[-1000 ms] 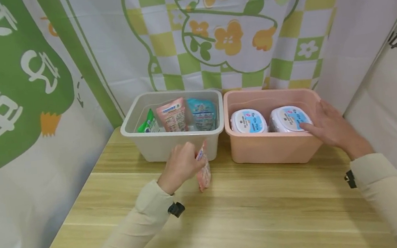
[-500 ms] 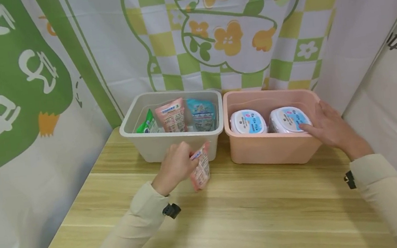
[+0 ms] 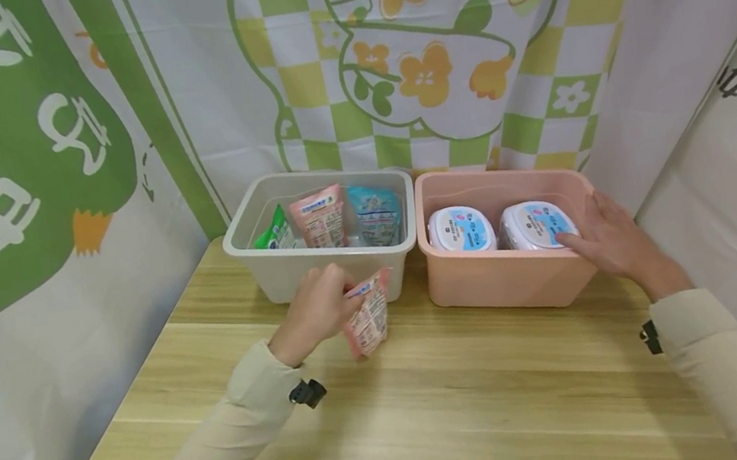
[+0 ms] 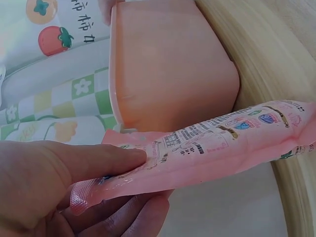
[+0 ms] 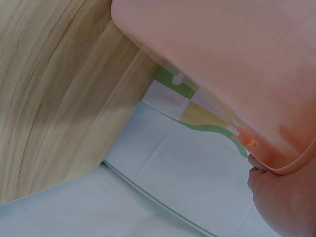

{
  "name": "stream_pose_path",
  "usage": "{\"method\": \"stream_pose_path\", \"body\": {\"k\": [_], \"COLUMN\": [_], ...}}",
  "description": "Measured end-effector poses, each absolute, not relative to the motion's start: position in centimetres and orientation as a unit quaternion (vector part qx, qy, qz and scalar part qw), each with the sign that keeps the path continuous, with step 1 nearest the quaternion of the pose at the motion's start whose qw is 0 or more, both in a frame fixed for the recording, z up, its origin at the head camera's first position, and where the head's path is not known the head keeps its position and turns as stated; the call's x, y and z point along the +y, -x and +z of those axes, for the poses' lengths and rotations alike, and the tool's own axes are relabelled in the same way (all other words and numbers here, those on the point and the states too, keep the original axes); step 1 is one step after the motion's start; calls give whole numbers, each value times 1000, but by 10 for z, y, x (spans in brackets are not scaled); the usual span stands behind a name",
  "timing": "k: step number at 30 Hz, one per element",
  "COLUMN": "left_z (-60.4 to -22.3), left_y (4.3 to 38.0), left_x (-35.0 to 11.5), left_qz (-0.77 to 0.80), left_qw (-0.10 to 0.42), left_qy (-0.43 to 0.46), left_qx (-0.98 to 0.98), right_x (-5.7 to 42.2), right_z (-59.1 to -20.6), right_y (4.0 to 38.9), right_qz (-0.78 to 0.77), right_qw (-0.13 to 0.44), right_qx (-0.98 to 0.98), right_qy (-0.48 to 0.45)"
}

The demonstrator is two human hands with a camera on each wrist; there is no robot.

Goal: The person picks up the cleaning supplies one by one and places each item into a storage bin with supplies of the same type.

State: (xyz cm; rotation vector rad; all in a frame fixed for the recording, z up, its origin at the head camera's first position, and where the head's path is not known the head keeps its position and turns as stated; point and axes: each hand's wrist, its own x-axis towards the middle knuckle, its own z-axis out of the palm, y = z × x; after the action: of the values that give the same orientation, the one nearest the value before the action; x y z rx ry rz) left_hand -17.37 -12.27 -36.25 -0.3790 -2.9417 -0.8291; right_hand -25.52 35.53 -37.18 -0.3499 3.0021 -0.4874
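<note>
My left hand [image 3: 319, 309] pinches a pink printed packet [image 3: 370, 314] by its upper end, in front of the grey-white bin [image 3: 317, 263]. In the left wrist view the thumb lies on the near face of the packet [image 4: 207, 148], with fingers behind it. My right hand [image 3: 618, 241] holds the right rim of the pink bin [image 3: 499, 279], its thumb reaching over the front corner near a tub. The right wrist view shows fingertips at the outside of the pink bin [image 5: 212, 44]. Two white lidded tubs, a left tub [image 3: 461, 229] and a right tub [image 3: 536, 225], stand inside.
Inside the grey-white bin are a green packet [image 3: 275, 231], another pink packet [image 3: 320, 219] and a blue packet [image 3: 375, 215]. Both bins stand side by side on a wooden table [image 3: 466, 410]. A printed curtain [image 3: 415, 48] hangs close behind them.
My left hand has drawn slightly left with the pink packet, which has turned so its printed face shows more. My right hand stays at the pink bin's rim.
</note>
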Motion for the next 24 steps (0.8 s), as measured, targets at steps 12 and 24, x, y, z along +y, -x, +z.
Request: {"method": "stream_pose_path", "body": {"k": [12, 24], "left_z": [-345, -327], "left_y": [171, 171], "left_x": [-132, -141], "left_qz": [-284, -291], "left_qw": [32, 22], "left_qy": [149, 151], "left_qx": [-947, -945], "right_x": [356, 355], "right_z": [-373, -372], "right_y": [255, 255], "right_qz": [-160, -158], "right_qw": [52, 49], "right_qx": [980, 980], "right_qy": [108, 109]}}
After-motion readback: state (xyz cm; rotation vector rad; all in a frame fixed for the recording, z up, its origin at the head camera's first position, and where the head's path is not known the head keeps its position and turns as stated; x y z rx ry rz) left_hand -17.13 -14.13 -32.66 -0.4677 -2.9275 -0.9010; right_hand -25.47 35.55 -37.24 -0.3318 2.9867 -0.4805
